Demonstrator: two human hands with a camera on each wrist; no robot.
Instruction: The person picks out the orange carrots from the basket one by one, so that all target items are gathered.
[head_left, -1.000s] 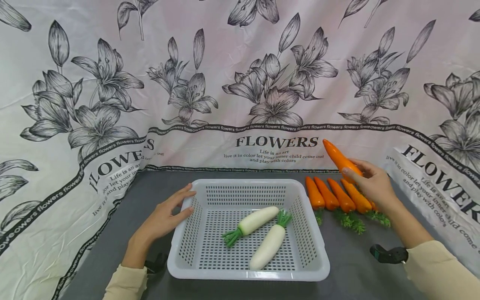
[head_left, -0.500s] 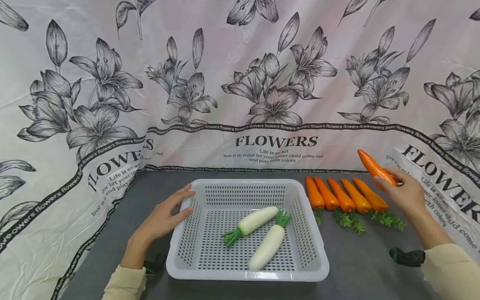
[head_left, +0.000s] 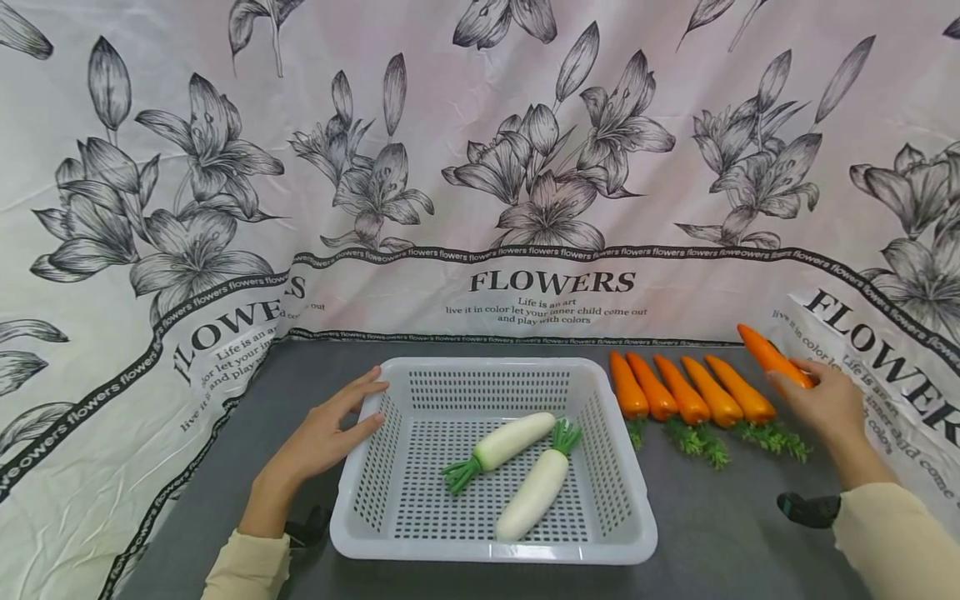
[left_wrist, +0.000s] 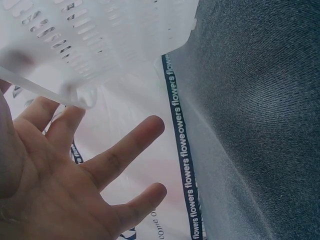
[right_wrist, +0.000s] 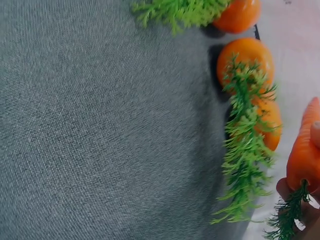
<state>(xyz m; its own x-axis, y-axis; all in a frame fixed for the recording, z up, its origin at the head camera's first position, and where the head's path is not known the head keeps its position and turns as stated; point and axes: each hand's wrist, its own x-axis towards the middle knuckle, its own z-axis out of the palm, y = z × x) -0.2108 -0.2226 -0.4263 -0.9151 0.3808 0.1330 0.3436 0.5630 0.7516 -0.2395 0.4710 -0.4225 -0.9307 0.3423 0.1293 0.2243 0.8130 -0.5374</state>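
My left hand [head_left: 327, 429] rests at the left rim of a white perforated plastic basket [head_left: 491, 551]. In the left wrist view a couple of its fingers [left_wrist: 65, 125] reach over the rim, and two others stretch straight outside the wall. Two white radishes [head_left: 517, 441] with green stems lie inside the basket. At the far right my right hand [head_left: 828, 404] holds an orange carrot [head_left: 772, 354] by its thick end, tip pointing up and left. The right wrist view shows that carrot's dark green top [right_wrist: 290, 215] hanging below the fingers.
Several orange carrots [head_left: 680, 390] lie side by side right of the basket, tips toward the back, leafy green tops [head_left: 697, 443] toward the front. All stands on a dark grey tabletop [head_left: 712, 525]. A flower-printed cloth [head_left: 555, 208] hangs behind and along both sides.
My right hand has carried the carrot rightward past the row, then lowered it toward the table at the row's right end. My left hand has stayed at the basket rim.
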